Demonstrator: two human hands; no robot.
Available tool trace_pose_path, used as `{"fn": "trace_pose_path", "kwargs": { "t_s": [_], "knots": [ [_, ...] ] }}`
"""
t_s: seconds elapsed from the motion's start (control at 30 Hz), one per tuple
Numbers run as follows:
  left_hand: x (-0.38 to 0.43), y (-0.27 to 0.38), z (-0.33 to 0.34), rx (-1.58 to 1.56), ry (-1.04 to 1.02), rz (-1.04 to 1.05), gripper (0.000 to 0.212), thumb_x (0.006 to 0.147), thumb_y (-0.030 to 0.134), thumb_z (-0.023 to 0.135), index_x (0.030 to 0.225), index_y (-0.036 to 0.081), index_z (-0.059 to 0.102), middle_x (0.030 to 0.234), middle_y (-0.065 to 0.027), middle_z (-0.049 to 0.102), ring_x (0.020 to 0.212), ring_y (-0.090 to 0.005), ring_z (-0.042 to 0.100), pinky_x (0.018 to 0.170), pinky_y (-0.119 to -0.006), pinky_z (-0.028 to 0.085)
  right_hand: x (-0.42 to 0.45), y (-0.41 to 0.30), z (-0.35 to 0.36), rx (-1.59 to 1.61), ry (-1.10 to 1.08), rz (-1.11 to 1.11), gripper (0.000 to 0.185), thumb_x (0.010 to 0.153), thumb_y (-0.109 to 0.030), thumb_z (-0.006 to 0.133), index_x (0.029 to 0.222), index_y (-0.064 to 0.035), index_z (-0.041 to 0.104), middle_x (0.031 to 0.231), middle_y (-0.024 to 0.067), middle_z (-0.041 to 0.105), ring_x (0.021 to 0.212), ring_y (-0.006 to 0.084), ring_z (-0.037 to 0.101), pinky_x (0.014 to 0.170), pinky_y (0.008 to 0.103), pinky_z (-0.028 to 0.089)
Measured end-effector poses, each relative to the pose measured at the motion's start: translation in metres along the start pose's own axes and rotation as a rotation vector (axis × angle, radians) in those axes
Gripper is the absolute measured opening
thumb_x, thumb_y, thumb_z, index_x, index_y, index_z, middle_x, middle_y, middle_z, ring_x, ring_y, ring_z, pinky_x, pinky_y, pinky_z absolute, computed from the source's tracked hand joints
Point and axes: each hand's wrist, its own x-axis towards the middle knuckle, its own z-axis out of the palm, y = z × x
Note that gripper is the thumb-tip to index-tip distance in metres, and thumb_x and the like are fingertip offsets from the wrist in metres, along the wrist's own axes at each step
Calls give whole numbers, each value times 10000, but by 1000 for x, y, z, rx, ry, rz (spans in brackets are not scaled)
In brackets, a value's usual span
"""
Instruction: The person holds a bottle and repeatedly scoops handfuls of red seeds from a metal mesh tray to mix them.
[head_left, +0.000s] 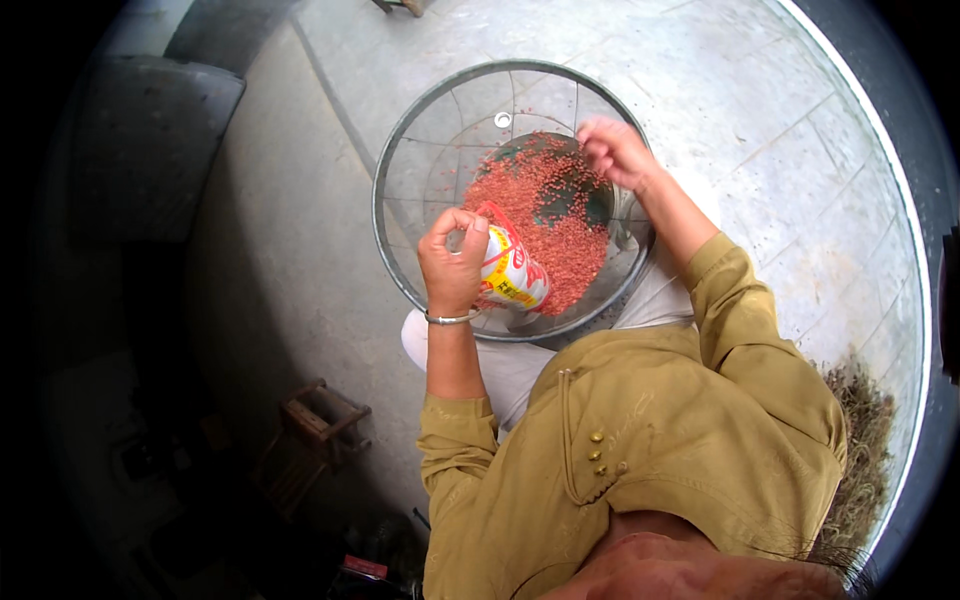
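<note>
A large round see-through container (382, 247) with a grey rim stands in front of my lap. Many small reddish seeds or kernels (577, 262) are spread over its bottom, with dark green patches showing between them. My left hand (454, 262) grips the top of a printed plastic bag (517, 274) in white, red and yellow, which hangs over the seeds. Above the container's right side, my right hand (616, 154) is blurred, its fingers curled. Whether anything is between those fingers cannot be made out.
A small white ring-shaped thing (503, 119) shows near the container's far side. On the concrete floor (315, 247), a small wooden stool (322, 420) stands at the lower left. Dried plant stalks (859, 450) are heaped at the right. A dark flat-topped piece (154, 142) stands at the upper left.
</note>
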Motion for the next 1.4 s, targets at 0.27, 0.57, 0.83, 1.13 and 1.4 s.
{"fn": "trace_pose_path", "kwargs": {
  "t_s": [0.27,0.57,0.83,1.13,1.4],
  "knots": [
    [1,1,3,-19,-3,-13,177,813,74,633,695,10,517,690,11,550,691,-58,470,663,-226,412,-43,-44,2,31,322,-149,166,929,-125,499,1025,-19,584,875,42,655,629,61,578,483,183,441],
    [-1,-3,1,0,15,-12,175,813,75,634,697,14,517,683,18,543,691,-54,469,658,-223,411,-50,62,32,-1301,-98,290,125,839,-126,563,823,-29,639,718,66,660,656,122,649,553,259,515],
    [0,0,0,9,6,11,172,811,83,634,698,15,522,667,16,539,670,-54,466,632,-226,409,-48,64,42,-1261,-348,894,145,822,-109,547,864,-27,659,698,60,660,607,122,630,527,264,499],
    [0,0,1,10,12,19,169,804,90,641,703,15,528,645,18,525,650,-54,454,612,-232,407,-13,82,7,-1791,114,46,137,751,-155,574,828,-60,636,815,173,642,791,366,612,706,433,497],
    [0,0,1,28,23,22,170,805,92,644,705,16,529,643,12,528,649,-56,459,614,-236,412,6,93,2,-2080,136,26,162,807,-117,493,884,-59,624,952,168,629,825,339,640,702,420,521]
  ]
}}
